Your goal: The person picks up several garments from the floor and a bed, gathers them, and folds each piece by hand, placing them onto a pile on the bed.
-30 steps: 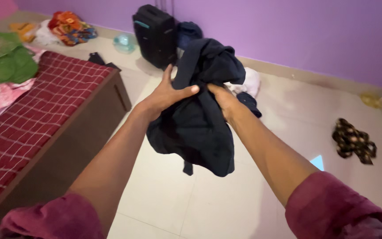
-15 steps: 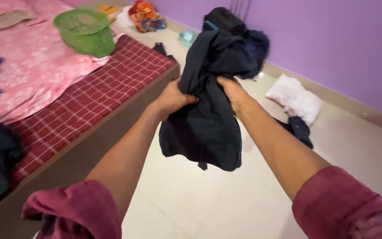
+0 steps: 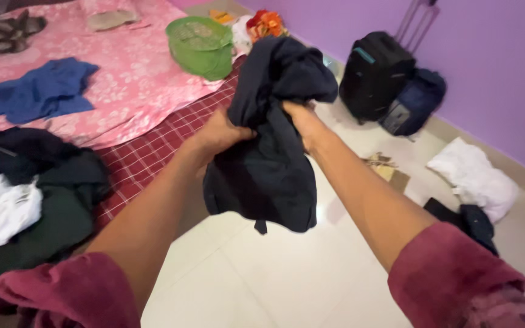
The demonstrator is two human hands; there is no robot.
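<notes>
A crumpled dark navy cloth garment [image 3: 271, 152] hangs in mid-air above the pale tiled floor [image 3: 262, 273], just off the edge of the bed, bunched at the top and trailing loose below. From my remote seat I see the left hand [image 3: 223, 130] closed on the fabric at its left side, thumb pressed into the folds, and the right hand [image 3: 302, 121] clenched on it from the right — both arms stretched forward, maroon sleeves pushed up. Left of the garment lies the bed with a red checked mattress [image 3: 147, 155], partly covered by a pink flowered sheet [image 3: 92, 67]. On the sheet sit a round green mesh basket [image 3: 200, 45] and a flat blue cloth [image 3: 41, 91]; nearer me, a heap of dark and white clothes [image 3: 25, 194]. Beyond the hands, against the purple wall [image 3: 487, 54], stand a black wheeled suitcase [image 3: 375, 73] and a dark blue bag [image 3: 414, 103]. A white bundle of cloth [image 3: 475, 176] lies on the floor to the right.
</notes>
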